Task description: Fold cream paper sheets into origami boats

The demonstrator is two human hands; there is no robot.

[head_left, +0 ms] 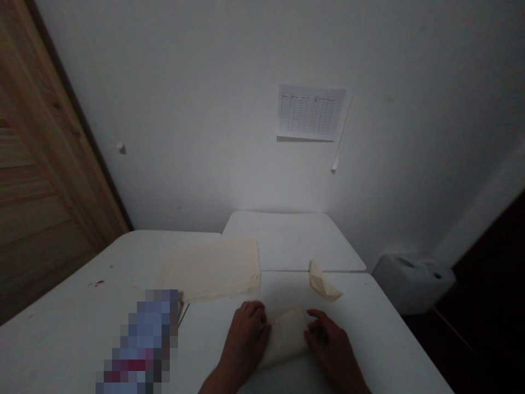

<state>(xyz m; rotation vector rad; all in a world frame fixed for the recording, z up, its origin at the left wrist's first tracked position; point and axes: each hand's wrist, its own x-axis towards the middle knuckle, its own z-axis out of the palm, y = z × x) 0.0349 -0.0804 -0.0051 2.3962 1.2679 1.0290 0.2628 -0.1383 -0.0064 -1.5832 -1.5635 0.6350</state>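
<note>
A folded cream sheet (287, 334), paper-like and thin, lies on the white table in front of me. My left hand (248, 334) grips its left edge, thumb on top and fingers curled. At the right edge, my right hand (328, 342) has its fingers bent around the side of the sheet, with the index finger reaching over the far corner. Beyond the left hand is a flat stack of similar cream sheets (215, 268). A small creased cream piece (322, 282) rests past the right hand.
A pixelated, blurred-out object (139, 350) is on the table to the left. Table tops (295, 241) meet at seams. A printed chart (309, 112) hangs on the wall. A white box-like item (412, 282) stands beyond the right edge, and a wooden door (53, 137) is at left.
</note>
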